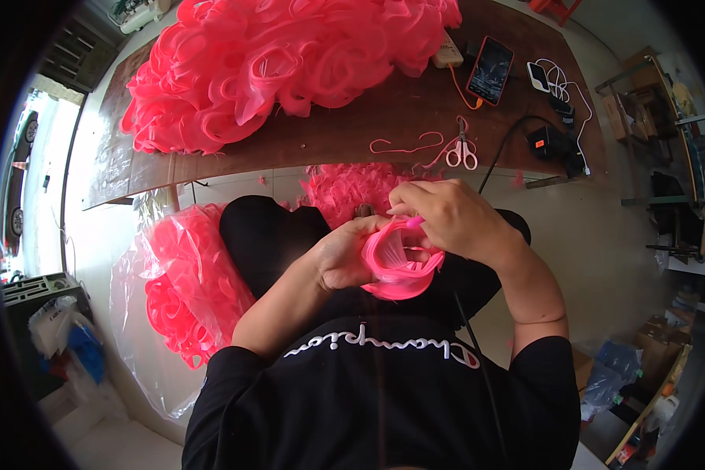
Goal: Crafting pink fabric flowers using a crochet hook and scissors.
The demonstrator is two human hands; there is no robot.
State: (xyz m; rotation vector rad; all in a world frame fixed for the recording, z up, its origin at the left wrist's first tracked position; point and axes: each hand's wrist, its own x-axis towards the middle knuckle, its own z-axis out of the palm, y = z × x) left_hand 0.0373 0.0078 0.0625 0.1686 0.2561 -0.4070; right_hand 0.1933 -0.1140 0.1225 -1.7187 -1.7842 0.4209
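Head view: left fingers (367, 226) clamp a pink, gauzy fabric ring (400, 287); right fingers (409, 197) curl, grip unclear; uneven tugging could loosen the folds between them.

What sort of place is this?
Probably a small craft workshop: pink ruffled rosettes heaped on the wooden table, scissors lying near them, and a coiled pink band in the left hand.
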